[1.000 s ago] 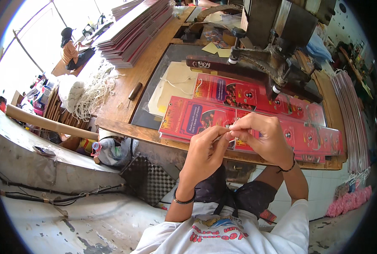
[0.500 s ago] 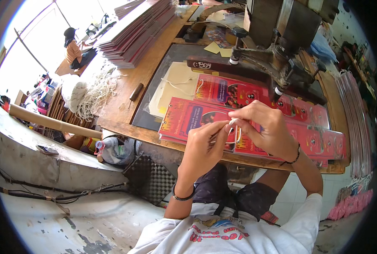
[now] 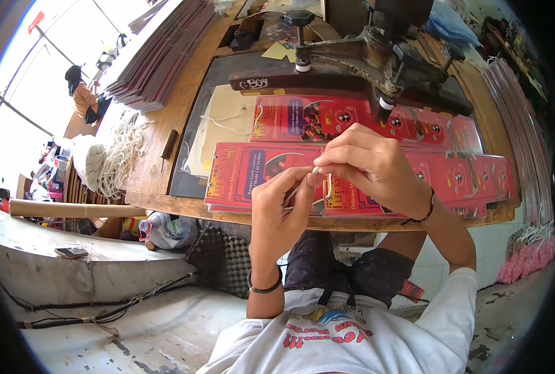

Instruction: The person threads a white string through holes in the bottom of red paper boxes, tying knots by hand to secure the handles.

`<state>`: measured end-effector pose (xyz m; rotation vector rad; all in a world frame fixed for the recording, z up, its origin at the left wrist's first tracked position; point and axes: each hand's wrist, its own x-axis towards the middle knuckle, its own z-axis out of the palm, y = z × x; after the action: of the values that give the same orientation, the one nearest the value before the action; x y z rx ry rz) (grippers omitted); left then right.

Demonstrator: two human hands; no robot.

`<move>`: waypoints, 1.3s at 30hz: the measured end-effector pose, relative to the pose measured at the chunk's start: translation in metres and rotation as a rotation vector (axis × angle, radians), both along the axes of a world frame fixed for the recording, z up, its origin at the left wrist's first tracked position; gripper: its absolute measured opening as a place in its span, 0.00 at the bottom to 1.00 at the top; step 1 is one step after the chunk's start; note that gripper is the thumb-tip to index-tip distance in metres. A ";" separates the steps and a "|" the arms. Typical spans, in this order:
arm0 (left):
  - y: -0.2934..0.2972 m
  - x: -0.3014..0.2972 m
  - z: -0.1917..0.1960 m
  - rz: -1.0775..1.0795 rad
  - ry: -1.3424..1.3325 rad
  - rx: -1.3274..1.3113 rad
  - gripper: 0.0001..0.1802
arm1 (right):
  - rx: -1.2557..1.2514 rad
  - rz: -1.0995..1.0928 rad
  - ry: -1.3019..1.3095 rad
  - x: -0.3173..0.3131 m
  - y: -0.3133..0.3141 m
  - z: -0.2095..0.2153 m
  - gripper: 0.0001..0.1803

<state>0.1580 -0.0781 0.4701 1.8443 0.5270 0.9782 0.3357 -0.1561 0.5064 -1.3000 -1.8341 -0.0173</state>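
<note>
A white cord is pinched between the fingertips of both hands, above the near row of red printed cards. My left hand has thumb and forefinger pressed together on it. Meeting it fingertip to fingertip, my right hand grips the same cord with fingers curled. A loop of the cord hangs beside the right fingers, over the edge of a card; the exact twist at the fingertips is too small to make out. Red cards lie in stacks under both hands, and another row lies behind them.
A heavy metal press stands over the back row. On the wooden table lie a wooden-handled awl, a pale board and a bundle of white cords. Tall board stacks rise at far left, where another person sits.
My view has shifted, so table and press appear lower-left or higher in the picture. Both hands stay together, still pinching the cord, with only slight finger movement.
</note>
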 end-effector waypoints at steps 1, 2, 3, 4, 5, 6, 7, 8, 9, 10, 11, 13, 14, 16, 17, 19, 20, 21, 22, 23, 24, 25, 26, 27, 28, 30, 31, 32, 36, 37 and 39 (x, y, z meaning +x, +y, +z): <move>-0.002 0.000 -0.001 0.004 -0.007 -0.057 0.06 | 0.025 -0.029 -0.025 0.002 0.001 0.000 0.08; -0.004 0.000 -0.002 0.009 -0.014 -0.115 0.06 | 0.050 -0.058 -0.051 0.003 0.001 0.001 0.08; -0.005 0.000 -0.003 0.013 -0.022 -0.173 0.07 | 0.074 -0.088 -0.077 0.004 0.001 0.001 0.07; -0.005 0.000 -0.005 0.022 -0.018 -0.157 0.07 | 0.071 -0.106 -0.060 0.003 0.002 -0.001 0.07; -0.003 0.000 -0.009 0.030 -0.014 -0.140 0.07 | 0.068 -0.122 -0.042 0.001 0.003 -0.004 0.07; -0.002 0.000 -0.011 0.037 -0.012 -0.123 0.08 | 0.066 -0.141 -0.026 -0.001 0.004 -0.006 0.06; -0.001 0.000 -0.014 0.028 0.005 -0.103 0.09 | 0.072 -0.128 -0.013 -0.003 0.005 -0.008 0.06; -0.001 0.000 -0.017 0.019 0.022 -0.082 0.09 | 0.078 -0.115 0.000 -0.004 0.006 -0.010 0.06; 0.000 0.000 -0.017 0.013 0.038 -0.061 0.10 | 0.086 -0.098 0.012 -0.004 0.007 -0.011 0.07; -0.001 0.001 -0.014 0.040 0.017 -0.080 0.11 | 0.089 -0.108 0.013 -0.003 0.007 -0.011 0.07; -0.003 0.002 -0.010 0.068 -0.004 -0.099 0.13 | 0.091 -0.116 0.013 -0.001 0.008 -0.011 0.07; -0.007 0.006 -0.002 0.115 -0.017 -0.096 0.15 | 0.090 -0.105 0.007 -0.001 0.007 -0.012 0.07; -0.009 0.009 0.002 0.132 -0.011 -0.071 0.15 | 0.090 -0.086 -0.002 -0.001 0.006 -0.012 0.07; -0.010 0.010 0.004 0.147 -0.026 -0.027 0.16 | 0.094 -0.061 -0.012 -0.001 0.005 -0.011 0.08; -0.009 0.010 0.001 0.144 -0.043 -0.011 0.16 | 0.096 -0.055 -0.010 -0.002 0.005 -0.011 0.08; -0.009 0.010 -0.002 0.134 -0.073 -0.051 0.15 | 0.117 -0.068 -0.013 -0.003 0.004 -0.009 0.08; -0.010 0.008 -0.003 0.127 -0.082 -0.108 0.14 | 0.135 -0.085 -0.016 -0.005 0.004 -0.008 0.08; -0.012 0.007 -0.005 0.121 -0.085 -0.169 0.13 | 0.147 -0.102 -0.013 -0.005 0.004 -0.008 0.08; -0.012 0.007 -0.004 0.109 -0.079 -0.183 0.12 | 0.128 -0.115 0.011 -0.004 0.003 -0.009 0.07; -0.013 0.007 -0.002 0.096 -0.074 -0.197 0.12 | 0.108 -0.127 0.035 -0.002 0.002 -0.009 0.07; -0.014 0.006 -0.002 0.086 -0.067 -0.213 0.11 | 0.086 -0.137 0.059 -0.001 0.002 -0.009 0.07; -0.014 0.006 -0.003 0.065 -0.078 -0.239 0.11 | 0.100 -0.154 0.074 -0.002 0.002 -0.010 0.07; -0.014 0.006 -0.004 0.045 -0.089 -0.264 0.11 | 0.114 -0.172 0.089 -0.003 0.003 -0.010 0.07; -0.013 0.006 -0.004 0.026 -0.102 -0.289 0.11 | 0.129 -0.188 0.101 -0.004 0.004 -0.010 0.08; -0.013 0.006 -0.006 0.020 -0.116 -0.298 0.10 | 0.114 -0.179 0.111 -0.005 0.004 -0.009 0.08; -0.012 0.005 -0.009 0.006 -0.142 -0.318 0.10 | 0.081 -0.162 0.131 -0.006 0.004 -0.010 0.09; -0.012 0.006 -0.010 0.005 -0.148 -0.319 0.10 | 0.062 -0.150 0.155 -0.006 0.005 -0.011 0.08; -0.012 0.007 -0.011 0.005 -0.154 -0.320 0.09 | 0.043 -0.138 0.179 -0.006 0.005 -0.013 0.07; -0.015 0.001 -0.006 -0.034 -0.107 -0.406 0.09 | 0.043 -0.138 0.223 -0.005 0.006 -0.013 0.07; -0.015 0.000 -0.008 -0.053 -0.124 -0.400 0.09 | 0.043 -0.140 0.245 -0.005 0.007 -0.014 0.08; -0.015 0.000 -0.012 -0.095 -0.160 -0.385 0.09 | 0.045 -0.147 0.288 -0.004 0.008 -0.017 0.10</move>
<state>0.1580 -0.0933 0.4586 1.4233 0.4873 0.8820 0.3318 -0.1482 0.4894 -1.3283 -1.4858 0.0469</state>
